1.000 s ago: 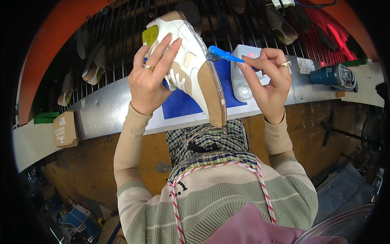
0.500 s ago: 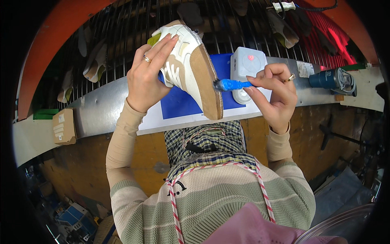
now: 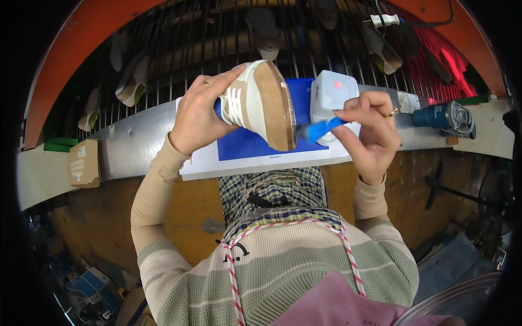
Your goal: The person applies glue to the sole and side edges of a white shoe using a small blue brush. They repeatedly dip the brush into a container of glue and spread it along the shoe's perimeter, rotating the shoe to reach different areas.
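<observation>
So the white container point(image 3: 334, 92) sits right of centre, boxy with rounded corners and a pink heart on it. Its walls look cloudy and I can't make out what's in it. Over at the right edge there's a lidded teal tumbler point(image 3: 435, 118) with a handle, contents hidden too. The cardboard box point(image 3: 84, 163) at the left edge looks closed, so same deal.

The white and tan shoe point(image 3: 270, 111) is up in the air in the middle of the frame, above the white sheet point(image 3: 202, 163) with the blue panel on the metal tabletop point(image 3: 136, 140). Its tan toe end faces down and right, laces to the left, sole edge running down the right side. Long axis is pretty foreshortened, so the exact tilt's hard to call.

Left hand point(image 3: 204, 111) is clamped around the shoe from the left, fingers over the top. Right hand point(image 3: 371, 130) pinches the blue brush point(image 3: 322, 130) between thumb and forefinger. The brush slants from upper right to lower left, bristles aimed at the sole edge; they're blurry, so I can't tell if they're touching.
</observation>
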The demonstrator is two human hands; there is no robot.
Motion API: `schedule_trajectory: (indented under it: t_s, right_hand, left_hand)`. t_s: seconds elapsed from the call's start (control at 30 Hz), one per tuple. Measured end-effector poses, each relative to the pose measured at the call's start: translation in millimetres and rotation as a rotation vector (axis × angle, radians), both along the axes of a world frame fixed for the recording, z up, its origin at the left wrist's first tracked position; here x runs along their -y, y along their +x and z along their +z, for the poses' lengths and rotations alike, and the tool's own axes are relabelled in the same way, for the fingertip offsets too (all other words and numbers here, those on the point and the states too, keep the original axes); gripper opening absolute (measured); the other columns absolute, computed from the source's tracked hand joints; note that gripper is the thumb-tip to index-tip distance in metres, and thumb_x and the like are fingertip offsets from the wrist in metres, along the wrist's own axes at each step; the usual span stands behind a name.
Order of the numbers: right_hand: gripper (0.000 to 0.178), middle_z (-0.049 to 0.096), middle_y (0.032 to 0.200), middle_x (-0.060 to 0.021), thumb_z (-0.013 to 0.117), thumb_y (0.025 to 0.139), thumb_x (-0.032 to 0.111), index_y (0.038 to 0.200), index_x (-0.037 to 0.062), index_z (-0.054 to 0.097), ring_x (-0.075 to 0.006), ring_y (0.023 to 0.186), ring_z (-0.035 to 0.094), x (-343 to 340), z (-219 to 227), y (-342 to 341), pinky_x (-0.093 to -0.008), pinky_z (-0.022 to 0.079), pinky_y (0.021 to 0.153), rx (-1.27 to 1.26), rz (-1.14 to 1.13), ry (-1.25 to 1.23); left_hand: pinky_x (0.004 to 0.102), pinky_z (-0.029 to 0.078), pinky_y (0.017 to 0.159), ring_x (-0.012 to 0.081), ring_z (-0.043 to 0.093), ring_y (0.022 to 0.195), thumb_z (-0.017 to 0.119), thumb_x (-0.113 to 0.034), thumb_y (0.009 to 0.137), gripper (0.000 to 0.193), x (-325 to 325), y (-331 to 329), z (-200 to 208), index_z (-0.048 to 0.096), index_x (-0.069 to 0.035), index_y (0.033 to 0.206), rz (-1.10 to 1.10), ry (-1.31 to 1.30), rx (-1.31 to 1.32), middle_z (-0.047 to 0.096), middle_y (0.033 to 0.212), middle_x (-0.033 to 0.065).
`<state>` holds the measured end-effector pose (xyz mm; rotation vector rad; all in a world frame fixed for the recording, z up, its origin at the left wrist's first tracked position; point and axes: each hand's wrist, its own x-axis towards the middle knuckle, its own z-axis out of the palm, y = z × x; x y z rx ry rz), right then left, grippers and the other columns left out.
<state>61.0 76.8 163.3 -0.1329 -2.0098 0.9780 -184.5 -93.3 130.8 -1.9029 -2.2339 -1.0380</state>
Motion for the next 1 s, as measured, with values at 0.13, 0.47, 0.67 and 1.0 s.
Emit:
schedule_trajectory:
  t_s: [0.13, 0.47, 0.67, 1.0]
  right_hand:
    - [0.029, 0.051, 0.106, -0.0067, 0.079, 0.077, -0.007, 0.104, -0.0026, 0.070, -0.0145, 0.092, 0.055, 16, -17, -16, -0.0276, 0.047, 0.084, -0.101, -0.021, -0.333]
    - [0.030, 0.051, 0.109, -0.0067, 0.079, 0.076, -0.010, 0.103, -0.0012, 0.069, -0.0151, 0.096, 0.054, 30, -50, -31, -0.0278, 0.048, 0.084, -0.134, -0.017, -0.329]
    - [0.025, 0.051, 0.102, -0.0054, 0.082, 0.074, -0.005, 0.098, -0.0020, 0.072, -0.0141, 0.091, 0.054, 6, -41, -11, -0.0270, 0.048, 0.079, 0.012, 0.058, -0.285]
    - [0.020, 0.053, 0.095, -0.0060, 0.083, 0.074, 0.003, 0.092, 0.0000, 0.075, -0.0109, 0.076, 0.054, -16, -3, -16, -0.0221, 0.046, 0.068, 0.106, -0.061, 0.082]
  left_hand:
    - [0.0382, 0.053, 0.092, 0.0272, 0.063, 0.103, 0.090, -0.017, 0.056, 0.090, 1, 2, 0, 0.059, -0.017, 0.139, 0.031, -0.021, 0.022, 0.069, 0.126, 0.0068]
    - [0.0370, 0.052, 0.092, 0.0270, 0.063, 0.099, 0.091, -0.016, 0.055, 0.089, 4, -4, 1, 0.060, -0.016, 0.138, 0.038, -0.020, -0.009, 0.070, 0.125, 0.0075]
    - [0.0373, 0.053, 0.090, 0.0265, 0.063, 0.095, 0.091, -0.017, 0.055, 0.087, 7, -9, 4, 0.061, -0.015, 0.137, 0.054, -0.028, -0.026, 0.071, 0.122, 0.0074]
    - [0.0385, 0.054, 0.087, 0.0265, 0.065, 0.092, 0.088, -0.017, 0.056, 0.082, 15, -16, 13, 0.063, -0.015, 0.134, 0.056, -0.186, -0.086, 0.072, 0.116, 0.0091]
